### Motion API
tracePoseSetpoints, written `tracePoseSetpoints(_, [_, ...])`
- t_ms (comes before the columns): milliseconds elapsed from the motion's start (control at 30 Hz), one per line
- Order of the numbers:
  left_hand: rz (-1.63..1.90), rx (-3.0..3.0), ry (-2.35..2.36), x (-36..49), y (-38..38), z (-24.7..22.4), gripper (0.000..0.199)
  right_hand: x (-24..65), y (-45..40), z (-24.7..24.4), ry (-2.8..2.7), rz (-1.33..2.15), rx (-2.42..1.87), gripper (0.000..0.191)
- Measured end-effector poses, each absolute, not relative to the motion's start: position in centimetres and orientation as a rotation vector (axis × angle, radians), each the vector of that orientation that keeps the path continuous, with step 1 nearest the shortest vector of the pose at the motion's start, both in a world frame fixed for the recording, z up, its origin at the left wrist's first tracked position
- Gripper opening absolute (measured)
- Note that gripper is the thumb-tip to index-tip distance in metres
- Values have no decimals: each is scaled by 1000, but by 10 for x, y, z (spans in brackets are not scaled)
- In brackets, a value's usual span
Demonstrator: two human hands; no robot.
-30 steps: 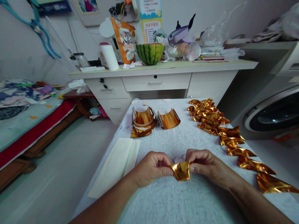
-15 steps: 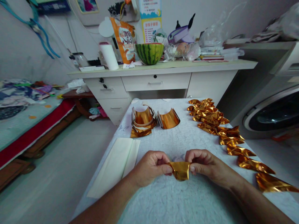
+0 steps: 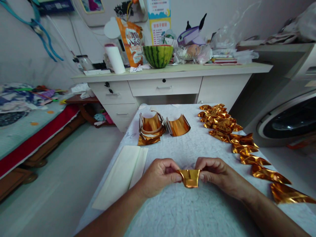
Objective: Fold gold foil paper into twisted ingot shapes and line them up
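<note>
A small piece of shiny gold foil paper hangs between my two hands above the near part of the table. My left hand pinches its left end between thumb and fingers. Its right end is pinched by my right hand. The foil is partly folded, with creases near its upper edge. Farther back stand a curled stack of gold foil sheets and, beside it, a second curved stack. Folded gold foil pieces lie in a long row down the table's right side.
Pale paper sheets lie along the left of the cloth-covered table. Behind is a white desk bearing a cut watermelon and an orange pouch. A washing machine stands at right, a bed at left.
The foil between my hands has changed shape: its front is now creased and looks shorter. Both hands keep their pinch and have barely shifted.
</note>
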State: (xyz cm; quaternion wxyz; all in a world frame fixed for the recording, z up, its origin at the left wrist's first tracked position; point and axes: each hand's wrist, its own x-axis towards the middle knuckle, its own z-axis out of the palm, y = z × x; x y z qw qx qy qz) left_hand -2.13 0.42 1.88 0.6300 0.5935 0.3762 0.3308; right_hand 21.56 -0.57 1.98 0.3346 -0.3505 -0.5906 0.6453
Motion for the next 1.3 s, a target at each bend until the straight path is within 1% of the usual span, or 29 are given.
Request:
tracePoseSetpoints(67, [838, 1589, 877, -23, 4, 19, 7, 216, -5, 20, -1554, 1649, -917, 22])
tracePoseSetpoints(133, [887, 1832, 903, -24, 3, 19, 3, 215, -6, 19, -1538, 1637, -930, 25])
tracePoseSetpoints(267, [883, 2158, 918, -25, -2, 17, 15, 213, -9, 19, -1444, 1571, -1057, 40])
tracePoseSetpoints(400, [845, 2343, 1006, -23, -6, 13, 16, 206, -9, 19, -1439, 1577, -1174, 35])
tracePoseSetpoints(467, [814, 2390, 1032, -22, -7, 12, 17, 203, -8, 17, -1444, 1572, -1203, 36])
tracePoseSetpoints(600, [778, 2325, 912, -21, -10, 17, 20, 200, -6, 8, -1459, 1415, -1238, 36])
tracePoseSetpoints(667, [826, 2200, 899, -20, -11, 21, 28, 200, -7, 4, -1496, 1283, -1277, 32])
tracePoseSetpoints(733, [845, 2059, 987, -18, -11, 23, 33, 198, -9, 4, -1555, 1136, -1330, 26])
tracePoseSetpoints(800, [803, 1945, 1101, -15, -10, 23, 30, 195, -12, 6, -1620, 1018, -1374, 20])
tracePoseSetpoints(900, [730, 1870, 1193, -11, -8, 20, 18, 188, -16, 11, -1703, 927, -1402, 16])
tracePoseSetpoints(1000, [731, 1845, 1243, -8, -6, 18, 7, 184, -18, 13, -1761, 880, -1403, 10])
tracePoseSetpoints(1100, [730, 1828, 1236, -7, -6, 17, 5, 183, -18, 10, -1809, 868, -1424, 7])
tracePoseSetpoints(1300, [707, 1877, 1197, -9, -7, 17, 5, 183, -17, 6, -1883, 814, -1476, 10])
